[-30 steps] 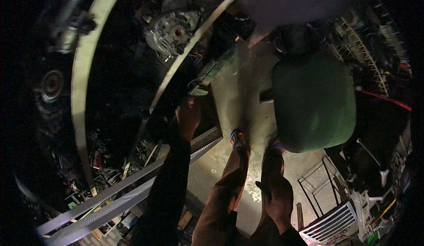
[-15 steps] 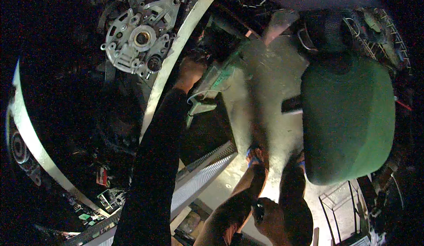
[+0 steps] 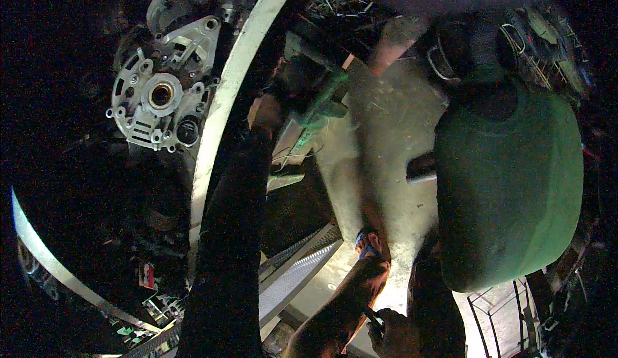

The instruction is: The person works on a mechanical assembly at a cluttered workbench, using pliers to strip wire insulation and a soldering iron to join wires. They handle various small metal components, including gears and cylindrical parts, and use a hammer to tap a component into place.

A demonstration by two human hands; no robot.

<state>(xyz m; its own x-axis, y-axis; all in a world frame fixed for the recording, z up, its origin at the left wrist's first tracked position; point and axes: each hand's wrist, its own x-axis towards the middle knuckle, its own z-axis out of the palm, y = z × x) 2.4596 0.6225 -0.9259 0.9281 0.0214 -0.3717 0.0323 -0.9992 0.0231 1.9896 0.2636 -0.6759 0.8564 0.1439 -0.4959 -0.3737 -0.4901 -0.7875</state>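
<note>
As the left arm stretches forward in a dark sleeve, the left hand [image 3: 266,110] sits in shadow between a pale curved beam [image 3: 222,100] and a green-streaked bar [image 3: 315,121], which lies just to its right; its fingers are too dark to tell open or closed. Near the lower edge, by the legs, the right hand [image 3: 396,333] has curled fingers; whether they grip anything cannot be told. Left of the beam is a grey metal housing [image 3: 143,115]; far right, a rounded green seat [image 3: 508,184].
</note>
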